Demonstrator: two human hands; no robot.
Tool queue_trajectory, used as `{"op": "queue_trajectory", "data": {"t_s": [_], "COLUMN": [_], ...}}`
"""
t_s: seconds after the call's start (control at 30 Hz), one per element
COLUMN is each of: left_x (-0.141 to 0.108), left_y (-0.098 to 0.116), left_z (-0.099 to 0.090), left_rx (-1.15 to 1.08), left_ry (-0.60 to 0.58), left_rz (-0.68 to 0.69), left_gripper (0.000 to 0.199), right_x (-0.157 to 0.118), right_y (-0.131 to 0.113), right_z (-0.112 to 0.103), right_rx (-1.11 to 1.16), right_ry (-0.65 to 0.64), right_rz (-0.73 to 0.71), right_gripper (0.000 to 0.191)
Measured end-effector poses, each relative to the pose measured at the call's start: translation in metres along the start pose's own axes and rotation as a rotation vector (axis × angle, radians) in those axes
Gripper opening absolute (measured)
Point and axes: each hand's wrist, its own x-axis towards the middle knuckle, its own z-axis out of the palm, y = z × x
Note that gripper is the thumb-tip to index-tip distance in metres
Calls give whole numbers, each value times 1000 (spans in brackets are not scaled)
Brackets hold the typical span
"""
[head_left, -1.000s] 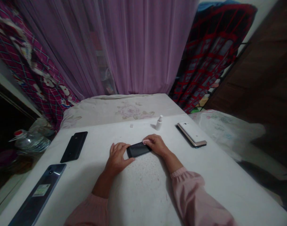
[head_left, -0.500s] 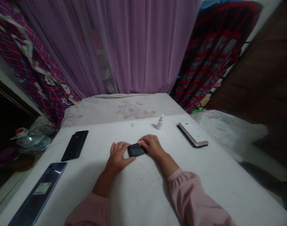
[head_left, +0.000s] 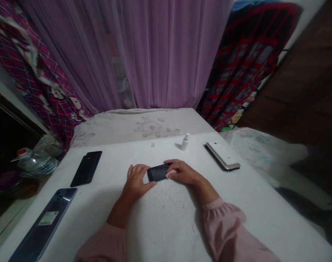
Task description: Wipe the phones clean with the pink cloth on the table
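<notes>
A small dark phone (head_left: pixel 158 172) lies screen up on the white table between my hands. My left hand (head_left: pixel 137 181) grips its left end, with the thumb at the near edge and the fingers at the far edge. At the phone's right end, my right hand (head_left: pixel 183 171) pinches a small pink cloth (head_left: pixel 170 174) against the screen. Most of the cloth is hidden under the fingers. Beyond my right hand stands a white spray bottle (head_left: pixel 185 142).
Black phones (head_left: pixel 86 168) overlap at the left, with a larger blue phone (head_left: pixel 44 225) nearer me. At the right lie stacked phones (head_left: pixel 223 155), a white one on top. A small pale square (head_left: pixel 153 145) sits towards the back of the table (head_left: pixel 166 225). Purple curtains (head_left: pixel 166 54) hang behind.
My right hand has slid with the pink cloth from the phone's far edge towards its near right corner. My left hand and the phone have stayed in place.
</notes>
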Motion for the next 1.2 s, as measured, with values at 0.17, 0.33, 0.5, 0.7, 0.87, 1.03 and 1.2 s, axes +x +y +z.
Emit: {"op": "queue_trajectory", "data": {"t_s": [0.17, 0.33, 0.5, 0.7, 0.87, 1.03, 1.2], "left_x": [0, 0, 1, 0, 0, 0, 0], "left_y": [1, 2, 2, 5, 4, 0, -1], "left_z": [-2, -2, -2, -1, -1, 0, 0], "left_rx": [-12, -2, -3, 6, -6, -12, 5], "left_ry": [-27, -23, -15, 12, 14, -8, -8], "left_rz": [-3, -9, -14, -23, -22, -10, -12], "left_gripper": [48, 48, 46, 48, 47, 47, 47], "right_x": [5, 20, 15, -6, -7, 4, 14], "right_y": [-1, -6, 3, 13, 14, 11, 5], "right_z": [8, 24, 15, -15, -17, -2, 8], "right_rx": [-63, -305, -200, 68, 47, -91, -274], "right_ry": [132, 356, 290, -6, -22, 182, 297], "right_rz": [17, 202, 200, 30, 7, 52, 110], "right_gripper": [6, 15, 12, 7, 6, 9, 14]}}
